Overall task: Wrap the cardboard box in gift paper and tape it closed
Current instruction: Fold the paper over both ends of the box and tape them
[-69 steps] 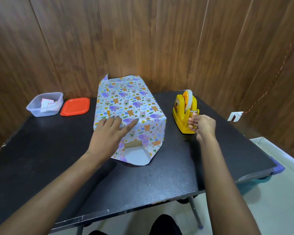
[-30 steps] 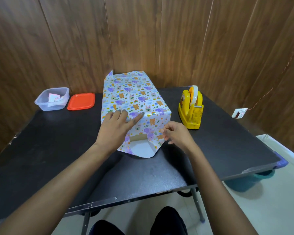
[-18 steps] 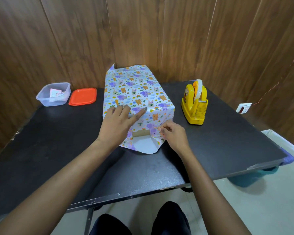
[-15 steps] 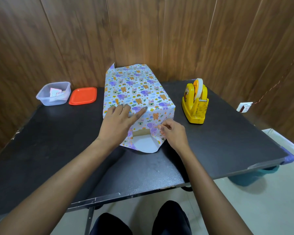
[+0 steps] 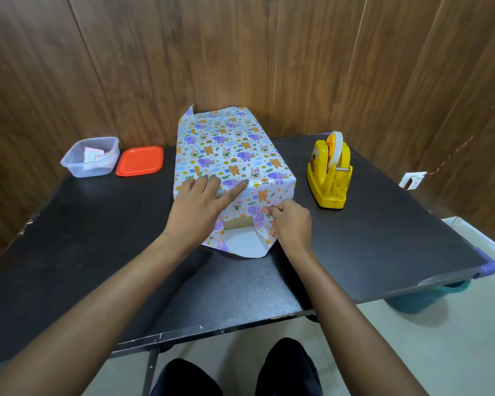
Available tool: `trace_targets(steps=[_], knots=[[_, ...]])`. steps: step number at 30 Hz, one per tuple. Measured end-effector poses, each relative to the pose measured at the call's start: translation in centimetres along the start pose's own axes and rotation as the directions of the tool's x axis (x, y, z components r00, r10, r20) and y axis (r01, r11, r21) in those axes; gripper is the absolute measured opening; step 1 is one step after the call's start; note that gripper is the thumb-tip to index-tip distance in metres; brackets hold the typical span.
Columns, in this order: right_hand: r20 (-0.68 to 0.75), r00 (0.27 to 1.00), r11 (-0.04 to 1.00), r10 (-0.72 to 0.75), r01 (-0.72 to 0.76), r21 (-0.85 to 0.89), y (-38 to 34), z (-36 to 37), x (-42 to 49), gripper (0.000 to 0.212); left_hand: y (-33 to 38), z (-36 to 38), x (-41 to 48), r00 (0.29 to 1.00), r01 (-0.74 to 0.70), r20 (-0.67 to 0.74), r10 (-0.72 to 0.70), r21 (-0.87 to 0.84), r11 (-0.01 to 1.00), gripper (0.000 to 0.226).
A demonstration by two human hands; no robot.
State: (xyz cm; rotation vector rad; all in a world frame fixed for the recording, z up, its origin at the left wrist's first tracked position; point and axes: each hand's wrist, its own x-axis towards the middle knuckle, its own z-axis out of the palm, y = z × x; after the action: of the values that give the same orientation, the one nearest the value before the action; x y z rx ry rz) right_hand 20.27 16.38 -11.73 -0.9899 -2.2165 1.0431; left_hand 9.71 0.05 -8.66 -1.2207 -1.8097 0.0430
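Observation:
The box (image 5: 238, 222) lies lengthwise on the black table (image 5: 97, 247), covered in white gift paper (image 5: 226, 147) printed with animals. Bare cardboard shows in a gap at the near end, above a white paper flap lying on the table. My left hand (image 5: 203, 204) presses flat on the top near edge of the paper, fingers straight. My right hand (image 5: 290, 224) is at the near right corner, its thumb and fingers pinched together against the folded paper; whether a piece of tape is between them cannot be made out. A yellow tape dispenser (image 5: 329, 171) stands to the right of the box.
A clear plastic tub (image 5: 90, 157) with paper scraps and an orange lid (image 5: 140, 160) sit at the back left. Wood panelling rises right behind the table. My knees show below the table's near edge (image 5: 212, 328).
My right hand left the tape dispenser and came over to the near right corner of the box, where it now pinches at the paper. My left hand stayed pressed on top.

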Motion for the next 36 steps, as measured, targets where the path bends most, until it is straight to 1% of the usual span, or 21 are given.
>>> trace_targets(steps=[4,5,8,10,12,14,15,16,18,19,20,21,23,25,27,28,30,32,34,35,36], knots=[[-0.062,0.990,0.990,0.130,-0.133,-0.052,0.2,-1.0,0.2,0.062,0.0,0.0,0.0,1.000,-0.004,0.009,0.004,-0.001,1.000,0.081],[-0.058,0.988,0.987,0.142,-0.146,-0.067,0.5,-1.2,0.4,0.064,-0.1,0.0,0.0,1.000,-0.005,0.010,0.005,0.000,1.000,0.082],[-0.018,0.993,0.985,0.117,-0.119,-0.122,0.9,-1.7,0.7,0.052,-0.1,0.0,0.1,1.000,-0.005,0.007,0.005,-0.010,1.000,0.084],[0.013,0.996,0.990,0.083,-0.081,-0.114,1.1,-1.9,0.7,0.046,-0.2,0.0,0.1,1.000,-0.004,0.002,0.004,-0.013,1.000,0.085],[0.040,0.997,0.996,0.069,-0.066,-0.061,1.4,-2.6,0.7,0.038,-0.1,0.0,0.0,1.000,-0.004,0.000,0.004,-0.018,1.000,0.087],[0.025,0.996,0.993,0.081,-0.083,0.089,1.6,-4.3,0.9,0.026,-0.1,0.1,0.1,1.000,0.000,-0.004,0.000,-0.014,1.000,0.087],[-0.037,0.996,0.983,0.077,-0.069,0.173,1.5,-5.4,1.3,0.020,-0.1,0.1,0.1,1.000,0.001,-0.005,-0.001,-0.010,1.000,0.087],[-0.143,0.988,0.977,0.067,-0.036,0.209,1.5,-6.7,1.8,0.014,0.0,0.1,0.0,1.000,0.000,-0.002,0.000,-0.013,1.000,0.087],[-0.371,0.928,0.995,-0.005,0.043,0.094,0.9,-9.5,3.2,0.015,-0.1,0.1,0.0,1.000,-0.002,0.001,0.002,-0.018,1.000,0.087],[-0.420,0.907,0.999,-0.046,0.052,0.002,0.8,-10.6,4.1,0.021,-0.1,0.1,0.0,1.000,0.000,0.003,0.000,-0.022,1.000,0.088],[-0.408,0.912,0.997,-0.055,0.028,-0.071,0.6,-11.5,5.0,0.027,-0.1,0.1,0.0,1.000,0.003,0.005,-0.003,-0.022,1.000,0.089],[-0.350,0.936,0.991,-0.031,-0.017,-0.135,0.6,-12.2,6.2,0.033,-0.1,0.2,0.0,1.000,0.005,0.007,-0.005,-0.020,1.000,0.089],[-0.172,0.980,0.979,0.098,-0.127,-0.163,0.4,-12.9,8.0,0.041,-0.1,0.1,0.0,1.000,0.010,0.007,-0.010,-0.016,1.000,0.090],[-0.032,0.973,0.972,0.229,-0.227,0.063,-0.2,-13.1,8.9,0.041,0.0,0.1,0.0,1.000,0.011,0.013,-0.011,-0.020,1.000,0.090],[0.007,0.958,0.916,0.287,-0.277,0.291,-0.8,-13.4,9.0,0.041,0.0,0.2,0.0,1.000,0.008,0.011,-0.008,-0.023,1.000,0.091],[-0.005,0.957,0.899,0.289,-0.270,0.343,-1.1,-13.6,8.9,0.038,-0.1,0.2,0.0,1.000,0.009,0.008,-0.009,-0.023,1.000,0.092],[-0.039,0.956,0.871,0.292,-0.249,0.423,-1.4,-13.9,8.6,0.030,-0.1,0.3,-0.1,1.000,0.012,0.001,-0.012,-0.021,1.000,0.092],[-0.041,0.939,0.844,0.340,-0.286,0.454,-1.1,-13.9,8.2,0.025,-0.1,0.3,-0.2,1.000,0.012,-0.005,-0.013,-0.018,1.000,0.092],[0.046,0.917,0.803,0.396,-0.371,0.466,0.0,-13.2,7.4,0.009,0.0,0.3,-0.2,1.000,0.015,-0.014,-0.015,-0.018,1.000,0.092],[0.093,0.907,0.777,0.412,-0.402,0.484,0.6,-12.8,7.0,0.007,0.0,0.3,-0.1,1.000,0.014,-0.020,-0.014,-0.017,1.000,0.092],[0.119,0.901,0.756,0.417,-0.416,0.506,1.2,-12.4,6.7,0.016,0.0,0.3,-0.1,1.000,0.011,-0.025,-0.012,-0.016,1.000,0.091]])
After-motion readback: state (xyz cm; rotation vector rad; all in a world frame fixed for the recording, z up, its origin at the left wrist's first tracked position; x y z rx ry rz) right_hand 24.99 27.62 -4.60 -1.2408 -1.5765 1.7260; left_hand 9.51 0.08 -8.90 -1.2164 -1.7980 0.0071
